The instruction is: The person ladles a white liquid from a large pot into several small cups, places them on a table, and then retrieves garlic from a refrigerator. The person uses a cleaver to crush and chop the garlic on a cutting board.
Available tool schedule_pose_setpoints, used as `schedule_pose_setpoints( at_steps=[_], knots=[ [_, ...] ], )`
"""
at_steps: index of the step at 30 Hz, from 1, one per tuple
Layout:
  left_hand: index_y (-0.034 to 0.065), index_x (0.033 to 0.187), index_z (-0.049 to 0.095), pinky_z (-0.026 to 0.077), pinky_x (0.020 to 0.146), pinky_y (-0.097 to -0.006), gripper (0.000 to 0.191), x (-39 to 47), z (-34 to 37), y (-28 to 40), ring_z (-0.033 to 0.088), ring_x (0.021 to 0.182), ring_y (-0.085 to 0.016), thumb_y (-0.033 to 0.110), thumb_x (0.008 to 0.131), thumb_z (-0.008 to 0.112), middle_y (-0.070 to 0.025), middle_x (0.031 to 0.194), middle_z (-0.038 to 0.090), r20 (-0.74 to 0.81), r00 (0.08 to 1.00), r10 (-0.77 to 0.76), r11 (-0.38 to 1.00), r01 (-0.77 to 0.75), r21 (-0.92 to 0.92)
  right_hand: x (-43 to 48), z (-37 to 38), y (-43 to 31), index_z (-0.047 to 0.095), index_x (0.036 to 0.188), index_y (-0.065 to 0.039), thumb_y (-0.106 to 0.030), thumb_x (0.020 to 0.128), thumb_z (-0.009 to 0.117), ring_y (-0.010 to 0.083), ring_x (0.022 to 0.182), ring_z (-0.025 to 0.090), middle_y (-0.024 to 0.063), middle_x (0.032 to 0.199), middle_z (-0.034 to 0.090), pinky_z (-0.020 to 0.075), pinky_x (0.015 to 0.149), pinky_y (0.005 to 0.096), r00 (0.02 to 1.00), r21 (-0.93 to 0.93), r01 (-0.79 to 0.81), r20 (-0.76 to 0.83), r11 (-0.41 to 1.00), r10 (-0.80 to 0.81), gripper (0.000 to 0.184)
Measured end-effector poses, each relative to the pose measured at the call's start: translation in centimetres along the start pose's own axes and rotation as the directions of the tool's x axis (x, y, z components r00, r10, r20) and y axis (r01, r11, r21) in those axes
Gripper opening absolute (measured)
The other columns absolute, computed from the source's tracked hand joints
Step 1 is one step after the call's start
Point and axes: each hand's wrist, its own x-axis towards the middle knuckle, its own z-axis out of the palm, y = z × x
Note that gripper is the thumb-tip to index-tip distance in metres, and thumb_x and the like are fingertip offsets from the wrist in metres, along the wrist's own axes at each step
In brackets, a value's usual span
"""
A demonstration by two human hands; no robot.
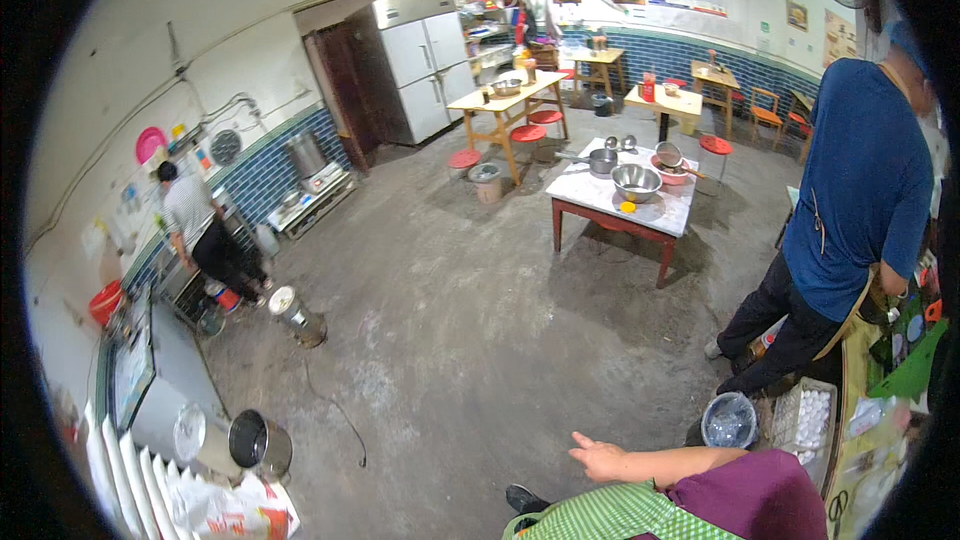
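My right hand point(598, 457) reaches leftward over the concrete floor point(450, 360), its fingers partly spread and nothing visible in it. Its forearm comes out of a purple sleeve point(757, 495). Under the arm lies my green-and-white patterned apron point(615, 514), with a dark shoe point(525, 499) beside it. My left hand is out of view. Closest to the right hand on the far side is a lined bin point(729, 421). A crate of eggs point(806, 416) stands to the bin's right.
A person in a blue shirt point(862, 187) works at the right counter; another in a striped shirt point(191, 210) stands far left. A marble-topped table point(577, 191) holds a steel bowl point(636, 184). A metal cylinder point(300, 319), cable point(337, 405) and steel pot point(260, 442) are on the floor.
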Motion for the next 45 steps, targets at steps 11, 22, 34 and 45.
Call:
schedule_pose_setpoints(
  at_steps=[11, 22, 34, 45],
  knots=[
    [0.0034, 0.131, 0.058, 0.055, 0.082, -0.0375, 0.052, 45.2, -28.4, 31.6, 0.067, 0.095, -0.025, 0.011, 0.082, 0.076, -0.0162, 0.121, 0.067, -0.141, 0.957, 0.254, 0.666, -0.279, -0.692, 21.4, -7.3, 18.2, 0.074, 0.115, -0.006, -0.013, 0.079, 0.065, 0.0368, 0.114, 0.064, 0.0188, 0.121, 0.069, 0.0525, 0.097, 0.0453, 0.678, 0.160, -0.731, 0.060, 0.664, 0.732, 0.037],
    [-0.0020, 0.127, 0.063, 0.049, 0.099, -0.0404, 0.040, 54.4, -29.0, 61.6, 0.062, 0.113, -0.032, 0.022, 0.095, 0.065, -0.0213, 0.123, 0.067, 0.128, 0.943, 0.308, 0.945, -0.319, 0.072, 58.4, -20.2, 28.4, 0.073, 0.110, -0.006, -0.015, 0.082, 0.065, 0.0366, 0.105, 0.066, 0.0185, 0.113, 0.071, 0.0537, 0.089, 0.0479, 0.834, -0.190, -0.285, 0.434, 0.940, 0.341, 0.031],
    [-0.0020, 0.127, 0.063, 0.050, 0.097, -0.0410, 0.040, 83.1, -35.7, 82.3, 0.063, 0.111, -0.032, 0.023, 0.096, 0.065, -0.0214, 0.123, 0.067, 0.156, 0.960, 0.232, 0.971, -0.238, 0.021, 87.3, -52.6, 28.9, 0.061, 0.133, -0.008, -0.018, 0.079, 0.071, 0.0345, 0.116, 0.063, 0.0163, 0.126, 0.066, 0.0510, 0.094, 0.0472, 0.900, 0.134, -0.435, 0.105, 0.890, 0.424, 0.056],
    [-0.0020, 0.126, 0.064, 0.050, 0.096, -0.0416, 0.039, 114.2, -48.8, 117.7, 0.063, 0.110, -0.033, 0.023, 0.096, 0.064, -0.0216, 0.122, 0.068, 0.299, 0.687, 0.663, 0.682, -0.718, 0.137, 94.4, -61.2, 36.5, 0.060, 0.126, -0.002, -0.007, 0.076, 0.063, 0.0421, 0.106, 0.065, 0.0238, 0.113, 0.069, 0.0534, 0.088, 0.0483, 0.477, 0.562, -0.692, -0.116, 0.453, 0.871, 0.050]
  ],
)
